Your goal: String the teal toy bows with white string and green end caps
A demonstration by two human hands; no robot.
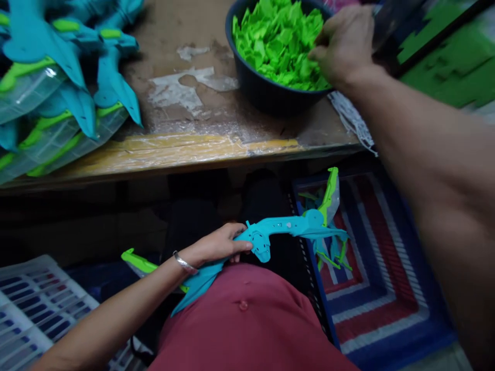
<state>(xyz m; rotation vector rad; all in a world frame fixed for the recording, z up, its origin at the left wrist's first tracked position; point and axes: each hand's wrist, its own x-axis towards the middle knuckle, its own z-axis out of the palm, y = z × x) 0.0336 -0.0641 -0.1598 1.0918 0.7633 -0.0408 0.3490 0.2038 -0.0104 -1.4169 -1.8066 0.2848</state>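
My left hand (226,242) is wrapped round the middle of a long teal plastic toy-like frame (286,225), bow-shaped with lime-green arms at its two ends. The frame lies across my lap, tilted up to the right. A dark round tub (266,98) on the table is heaped with small lime-green plastic pieces (274,46). At the tub's right rim is my right hand (346,46), its fingers curled over the pieces. Whatever is between those fingertips is hidden.
Similar teal frames (50,67) are piled on the table's left (174,31). White strings (353,121) hang over its edge beside the tub. Below stand a blue crate (390,330) with a striped lining, holding more teal and green parts, and a white slatted basket (42,309).
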